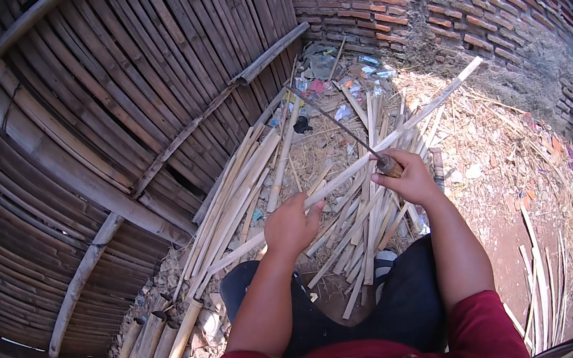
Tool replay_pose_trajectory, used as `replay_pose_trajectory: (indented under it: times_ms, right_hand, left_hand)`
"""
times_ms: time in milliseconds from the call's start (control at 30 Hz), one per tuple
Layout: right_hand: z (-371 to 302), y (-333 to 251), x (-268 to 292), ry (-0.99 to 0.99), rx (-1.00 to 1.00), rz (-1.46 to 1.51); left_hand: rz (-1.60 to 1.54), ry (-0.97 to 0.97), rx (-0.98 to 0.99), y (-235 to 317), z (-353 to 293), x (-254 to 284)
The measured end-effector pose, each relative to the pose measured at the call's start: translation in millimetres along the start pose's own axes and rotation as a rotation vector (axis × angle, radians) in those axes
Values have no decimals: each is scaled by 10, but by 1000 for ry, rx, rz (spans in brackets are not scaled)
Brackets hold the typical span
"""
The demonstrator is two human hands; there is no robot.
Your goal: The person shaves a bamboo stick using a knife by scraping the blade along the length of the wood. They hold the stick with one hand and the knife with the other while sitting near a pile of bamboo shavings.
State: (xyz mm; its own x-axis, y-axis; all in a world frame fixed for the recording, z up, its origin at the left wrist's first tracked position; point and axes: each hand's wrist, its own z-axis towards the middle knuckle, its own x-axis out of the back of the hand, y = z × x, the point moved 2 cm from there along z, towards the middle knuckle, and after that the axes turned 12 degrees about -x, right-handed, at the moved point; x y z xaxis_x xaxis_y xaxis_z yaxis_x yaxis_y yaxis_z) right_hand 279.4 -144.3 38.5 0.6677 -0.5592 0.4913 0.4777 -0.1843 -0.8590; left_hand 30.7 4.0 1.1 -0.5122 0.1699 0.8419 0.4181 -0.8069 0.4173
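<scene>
Bamboo wall (140, 75): our left.
Strip pile (371, 233): in front of us, probably for easy reach.
Long strip (432, 101): slants across us over the pile, likely giving hands room.
Knife (347, 128): blade angled forward-left by the strip; contact unclear.
Left hand (290, 227): we grip the strip, likely steadying it.
Right hand (407, 177): we clench the knife's handle.

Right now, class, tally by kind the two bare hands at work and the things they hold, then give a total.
Bare hands: 2 (left hand, right hand)
Wooden-handled blade, in the right hand: 1
Long pale strip, in the left hand: 1
Total: 4
</scene>
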Motion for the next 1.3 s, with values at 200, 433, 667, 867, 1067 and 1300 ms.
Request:
replay_pose_trajectory:
  times_ms: [200, 433, 667, 867, 1067, 1300]
  right_hand:
    - [-25, -112, 27, -54, -31, -238]
    - [-15, -115, 32, -14, -30, -466]
    - [85, 139, 206, 34, -172, -352]
    - [24, -30, -40, -81, -29, -503]
    - [151, 203, 18, -93, -110, -405]
    - [131, 275, 182, -27, -158, -421]
  left_hand:
    - [5, -30, 113, -21, 11, 140]
    - [-66, -14, 149, -48, 2, 166]
    - [-3, -51, 127, -10, 6, 199]
    - [-50, -62, 141, -13, -12, 169]
    - [-39, -96, 127, -6, -23, 180]
    - [6, -138, 117, 12, -2, 160]
